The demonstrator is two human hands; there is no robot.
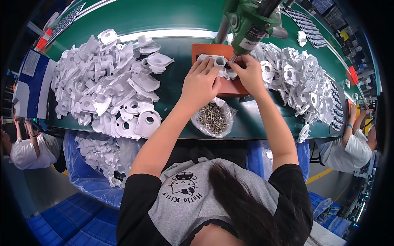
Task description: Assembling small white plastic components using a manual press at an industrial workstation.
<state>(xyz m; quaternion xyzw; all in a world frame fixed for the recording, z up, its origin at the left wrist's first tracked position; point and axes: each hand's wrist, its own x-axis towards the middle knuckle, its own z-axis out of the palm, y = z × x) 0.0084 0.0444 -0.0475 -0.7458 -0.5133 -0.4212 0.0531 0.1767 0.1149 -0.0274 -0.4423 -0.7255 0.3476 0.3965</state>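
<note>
A white molded plastic part (220,62) with a raised round collar lies on an orange block-like fixture (234,87). My left hand (201,82) grips its left side, fingers over the top and thumb at the near edge. The fingers of my right hand (249,74) are pinched together at the part's right side, just below the tip of a green bench press (248,28). Whatever is between those fingertips is too small to make out. Close in front of the fixture sits a clear plastic bag (232,117) full of small metal pins or screws (211,118).
Large heaps of white plastic parts (84,80) cover the left bench and the right side (305,82). A blue-and-white machine (35,84) stands far left. Below the bench is a blue-lined bin (86,180) of parts. Other people (349,149) sit at both sides.
</note>
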